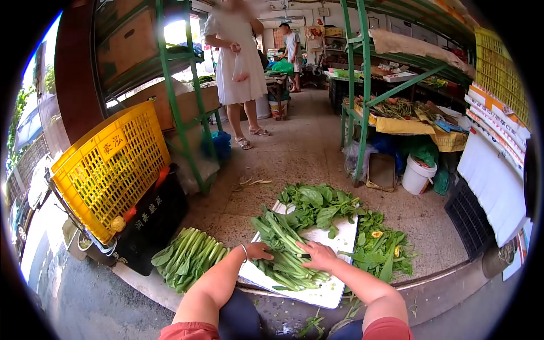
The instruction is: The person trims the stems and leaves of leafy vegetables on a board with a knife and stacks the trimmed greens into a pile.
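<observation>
A bunch of leafy greens (288, 255) with long pale-green stalks lies on a white foam board (340, 243) in front of me. My left hand (259, 251), with a bangle at the wrist, grips the bunch's left side. On the right, my right hand (318, 255) has its fingers closed over the stalks. A small dark thing shows beneath those fingers, too hidden to name. Broad loose leaves (317, 203) cover the board's far end. To the left, a neat pile of stalked greens (190, 258) rests on the ground.
Loose leaves (382, 243) lie right of the board. At left, a yellow crate (113, 170) stands on a black crate (153, 221). Green metal racks (362, 102) flank the aisle, with a white bucket (419, 175) at right. A person in a white dress (238, 73) stands ahead; another person (293, 51) is farther back.
</observation>
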The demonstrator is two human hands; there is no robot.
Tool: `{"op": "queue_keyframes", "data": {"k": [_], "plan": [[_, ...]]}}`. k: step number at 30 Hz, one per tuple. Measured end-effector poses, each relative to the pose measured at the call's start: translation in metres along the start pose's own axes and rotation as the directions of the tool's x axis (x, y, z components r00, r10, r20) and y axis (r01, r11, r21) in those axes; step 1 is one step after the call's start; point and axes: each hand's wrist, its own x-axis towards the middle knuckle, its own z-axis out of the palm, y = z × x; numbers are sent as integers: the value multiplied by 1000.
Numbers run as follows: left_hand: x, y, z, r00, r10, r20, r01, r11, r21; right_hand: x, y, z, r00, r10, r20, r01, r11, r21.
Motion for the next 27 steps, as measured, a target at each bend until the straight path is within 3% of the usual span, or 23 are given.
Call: {"op": "queue_keyframes", "data": {"k": [1, 4, 7, 9, 12, 16, 22, 23, 25, 26, 27], "plan": [[-3, 2, -1, 1000, -6, 7, 6, 1000, 3, 1, 1, -5, 999, 43, 22, -45, 992, 117], [-10, 8, -2, 1000, 2, 25, -2, 1000, 9, -3, 3, -26, 985, 136, 103, -156, 965, 213], [-5, 7, -2, 1000, -15, 12, 16, 1000, -16, -2, 15, -17, 992, 123, 18, -122, 939, 322], [-2, 5, 3, 998, 59, -36, -59, 998, -2, 1, 17, -10, 985, 170, -12, -152, 906, 396], [0, 12, 4, 999, 52, -13, -53, 998, -33, 0, 9, -2, 974, 224, 41, -226, 931, 286], [-20, 35, -3, 997, 27, 72, -28, 1000, 5, 4, -5, 2, 951, 301, -63, -282, 935, 214], [-17, 30, 1, 998, 70, -1, -70, 997, 13, 19, 4, -5, 903, 422, -87, -394, 890, 230], [-8, 22, 3, 998, 69, 8, -69, 998, 12, 24, 14, -3, 887, 435, -153, -379, 877, 297], [8, 10, 3, 960, 243, -138, -201, 944, 263, 36, 23, -10, 844, 478, -242, -275, 774, 570], [11, 11, 4, 962, 241, -130, -201, 944, 263, 42, 23, -22, 813, 532, -237, -260, 696, 669], [-1, 24, -3, 928, 205, -310, -162, 974, 159, 51, 30, -26, 804, 516, -296, -164, 671, 724]]}}
